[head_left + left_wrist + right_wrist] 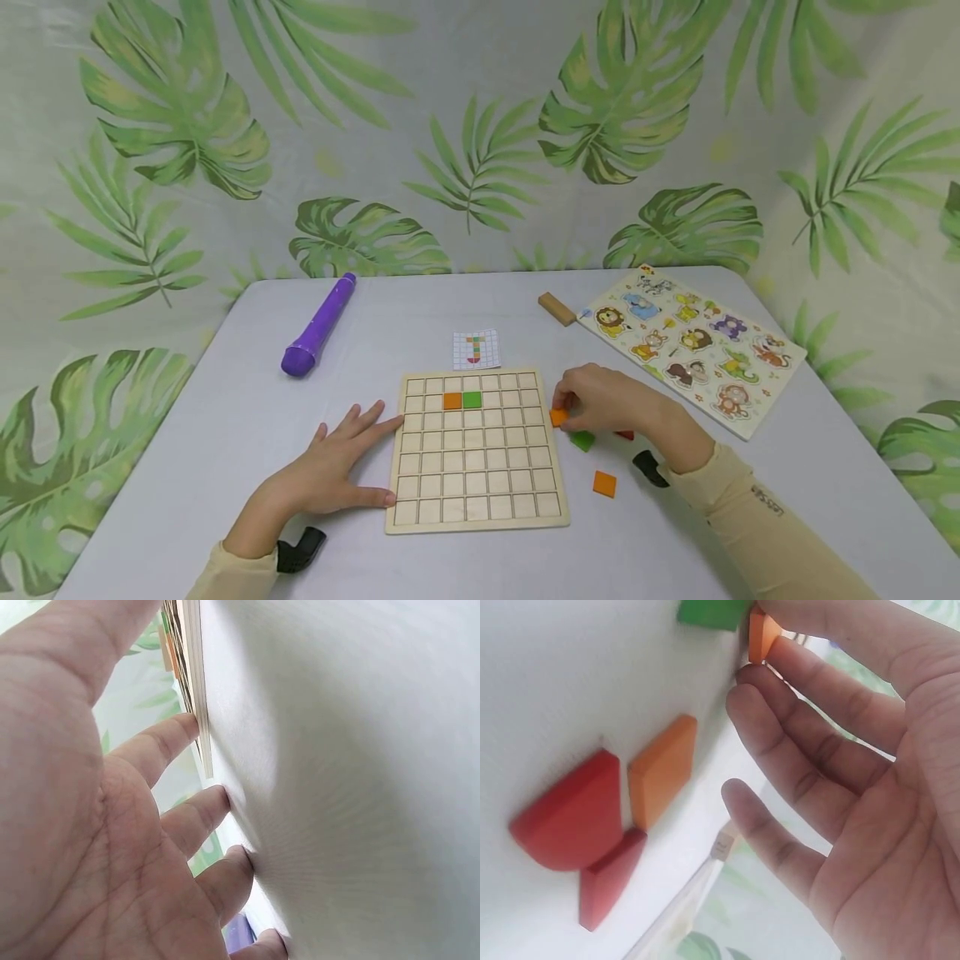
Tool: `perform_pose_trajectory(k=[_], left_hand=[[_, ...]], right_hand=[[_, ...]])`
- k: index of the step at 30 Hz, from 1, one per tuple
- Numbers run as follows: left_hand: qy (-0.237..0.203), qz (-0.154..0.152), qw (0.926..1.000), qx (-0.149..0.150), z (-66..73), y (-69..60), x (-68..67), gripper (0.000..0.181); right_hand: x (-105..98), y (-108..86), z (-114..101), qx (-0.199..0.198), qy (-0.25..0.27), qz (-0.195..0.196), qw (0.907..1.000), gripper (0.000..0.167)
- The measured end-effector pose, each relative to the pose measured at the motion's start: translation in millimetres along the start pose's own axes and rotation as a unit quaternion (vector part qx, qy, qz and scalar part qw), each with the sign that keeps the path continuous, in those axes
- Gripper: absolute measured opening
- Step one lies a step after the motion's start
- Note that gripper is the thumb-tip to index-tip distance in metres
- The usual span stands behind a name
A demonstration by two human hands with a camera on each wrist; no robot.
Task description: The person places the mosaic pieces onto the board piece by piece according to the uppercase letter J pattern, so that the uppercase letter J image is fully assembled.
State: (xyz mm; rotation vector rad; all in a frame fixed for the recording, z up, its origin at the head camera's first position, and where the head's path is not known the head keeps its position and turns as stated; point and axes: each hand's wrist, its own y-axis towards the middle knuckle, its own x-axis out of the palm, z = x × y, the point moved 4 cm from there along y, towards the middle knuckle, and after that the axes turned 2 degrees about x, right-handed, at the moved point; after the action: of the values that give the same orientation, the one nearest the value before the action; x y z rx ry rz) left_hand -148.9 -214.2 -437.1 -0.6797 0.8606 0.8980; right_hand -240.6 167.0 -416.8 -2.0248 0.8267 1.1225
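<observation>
A wooden grid board [476, 483] lies flat, with an orange tile [453, 402] and a green tile [472, 400] side by side in an upper row. With fingers spread, my left hand [330, 467] touches the board's left edge by thumb and index finger; its other fingertips rest on the table in the left wrist view. My right hand [607, 404] pinches an orange square tile [759, 636] between thumb and index finger, just beside the board's right edge. Near it lie a green tile [582, 441], a loose orange tile [660, 772] and red rounded pieces [574, 817].
A small card [487, 348] with a coloured grid pattern lies behind the board. At the back left is a purple toy microphone [321, 327]. An animal puzzle board [690, 342] and a small wooden block [557, 308] lie at the back right. Another orange tile [604, 484] sits front right.
</observation>
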Motion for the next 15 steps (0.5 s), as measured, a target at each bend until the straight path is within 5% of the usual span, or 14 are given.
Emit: perform_pose_trajectory(k=[15], left_hand=[[-0.012,-0.005,0.9999,-0.006,0.3,0.0,0.0,0.103]], right_hand=[[-16.9,10.8,-8.0,-0.042,0.013,0.031,0.9986,0.014]])
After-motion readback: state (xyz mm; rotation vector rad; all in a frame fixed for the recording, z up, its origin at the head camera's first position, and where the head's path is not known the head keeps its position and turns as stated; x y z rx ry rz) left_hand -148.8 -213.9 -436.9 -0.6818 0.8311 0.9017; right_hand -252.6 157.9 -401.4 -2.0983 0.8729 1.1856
